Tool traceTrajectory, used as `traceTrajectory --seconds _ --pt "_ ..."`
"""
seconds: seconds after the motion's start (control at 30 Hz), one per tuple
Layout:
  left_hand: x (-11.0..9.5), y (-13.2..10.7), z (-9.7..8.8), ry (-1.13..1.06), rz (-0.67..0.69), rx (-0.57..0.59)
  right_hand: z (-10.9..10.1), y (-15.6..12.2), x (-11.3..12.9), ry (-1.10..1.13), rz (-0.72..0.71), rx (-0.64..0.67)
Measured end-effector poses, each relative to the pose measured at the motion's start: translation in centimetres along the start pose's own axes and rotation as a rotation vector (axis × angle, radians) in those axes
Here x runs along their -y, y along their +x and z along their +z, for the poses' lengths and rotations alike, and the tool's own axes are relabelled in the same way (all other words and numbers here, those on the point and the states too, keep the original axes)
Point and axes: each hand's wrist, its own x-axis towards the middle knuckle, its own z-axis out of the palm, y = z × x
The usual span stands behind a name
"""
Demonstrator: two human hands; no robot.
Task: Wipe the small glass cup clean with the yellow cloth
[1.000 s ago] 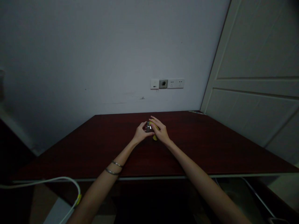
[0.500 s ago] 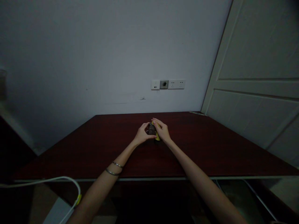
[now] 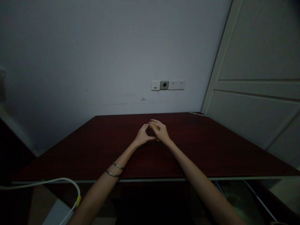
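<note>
Dark object [image 3: 150,131] lies between the hands: the left hand [image 3: 142,135] curves round it, the right hand [image 3: 162,133] grips the yellow piece [image 3: 156,127] (mostly hidden); best brace the left, press evenly with the right.

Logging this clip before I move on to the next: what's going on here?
At a dark red table, a person's left hand curves its thumb and fingers around a small dark thing, while the right hand closes over a yellow thing right beside it. The hands hide most of both, so what they are can't be told.
</note>
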Motion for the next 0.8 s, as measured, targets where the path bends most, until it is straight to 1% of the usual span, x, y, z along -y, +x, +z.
traceTrajectory --seconds 0.07,0.13,0.17,0.27,0.33,0.4,0.43,0.5,0.6,0.67,0.73,0.8 --pt "0.0 0.0 0.0 0.011 -0.023 0.001 0.0 0.1 -0.4 0.082 0.090 -0.028" --pt "0.1 0.1 0.1 0.010 -0.081 -0.004 -0.3 0.1 -0.5 0.112 0.101 -0.005" --pt "0.3 0.1 0.2 0.004 -0.119 -0.009 -0.5 0.0 -0.3 0.100 0.070 0.031" --pt "0.9 0.2 0.4 -0.066 -0.217 -0.036 -1.3 -0.4 0.5 0.017 -0.093 0.175" --pt "1.3 0.3 0.5 -0.133 -0.247 -0.057 -1.5 -0.6 1.0 -0.018 -0.178 0.248" --pt "1.5 0.3 0.5 -0.160 -0.249 -0.073 -1.4 -0.7 1.2 -0.024 -0.215 0.273" --pt "1.4 0.3 0.4 -0.156 -0.246 -0.074 -1.3 -0.6 1.2 -0.015 -0.208 0.262" --pt "1.1 0.3 0.3 -0.143 -0.242 -0.067 -0.9 -0.5 0.8 0.032 -0.139 0.189" --pt "0.3 0.2 0.3 -0.171 -0.238 -0.043 -0.6 -0.1 0.0 0.163 0.044 0.040" --pt "-0.2 0.2 0.3 -0.202 -0.238 -0.031 -0.6 0.1 -0.5 0.223 0.141 -0.015" --pt "-0.4 0.1 0.3 -0.223 -0.241 -0.019 -0.8 0.1 -0.6 0.222 0.158 -0.032" --pt "-0.2 0.2 0.4 -0.224 -0.251 -0.017 -1.0 0.0 -0.4 0.174 0.091 -0.007"
